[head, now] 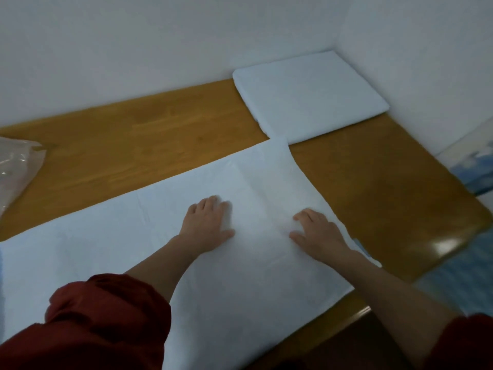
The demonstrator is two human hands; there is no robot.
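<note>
**Both palms flat on a spread white cloth**

Wooden table (160,145): biggest thing in view, smooth orange-brown top with a glossy glare patch to the right of the right hand. It is set into a corner of plain white wall (133,49).

White cloth (120,236): thin, matte, roughly rectangular, lying flat on the table directly under both hands. It runs far out past the left hand to the frame edge. There are faint creases ahead of the fingertips and one soft fold line between the hands. Its right edge runs just outside the right wrist. The far right corner seems to touch the folded pile. The near edge comes close to the table's front lip.

Folded white pile (309,94): thick, squared, rounded corners, well beyond the right hand's fingertips, tucked in the wall corner.

Bare wood lies open ahead of both hands and right of the right hand.

Blue patterned fabric (466,265): off the table, right of the right forearm, blurred.

Red sleeves (101,321): bunched up on both forearms.

Clear plastic bag (16,166): crinkled, shiny, well out to the left of the left hand.

Left hand (206,222): palm down, fingers straight and close together, thumb splayed, pressing the cloth.

Right hand (317,233): the same flat press, with its fingers angled toward the left hand. The two hands are near each other but apart.
</note>
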